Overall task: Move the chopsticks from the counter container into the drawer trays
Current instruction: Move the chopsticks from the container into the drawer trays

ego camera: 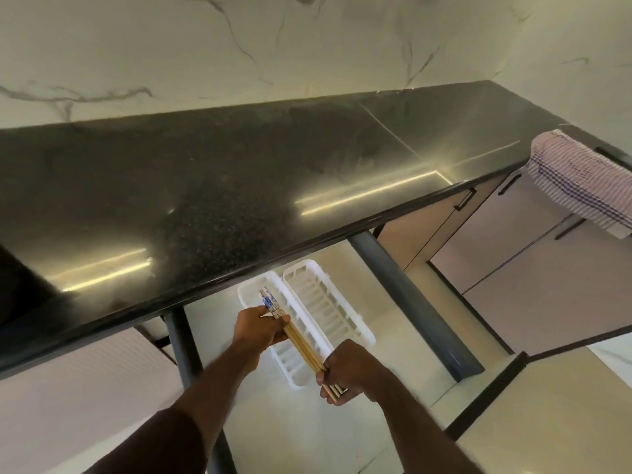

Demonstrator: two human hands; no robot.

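Forearms reaching forward and down beneath the black counter edge, left hand curled around the patterned ends of the chopsticks, right hand gripping the plain ends, bundle held slantwise just above the left of two white drawer trays.

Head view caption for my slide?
Both hands hold a chopstick bundle over two white drawer trays.

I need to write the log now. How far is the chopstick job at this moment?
Done: nothing shows in the right tray. In hand: the left hand and right hand hold a bundle of chopsticks over the left tray. Left: laying them down.
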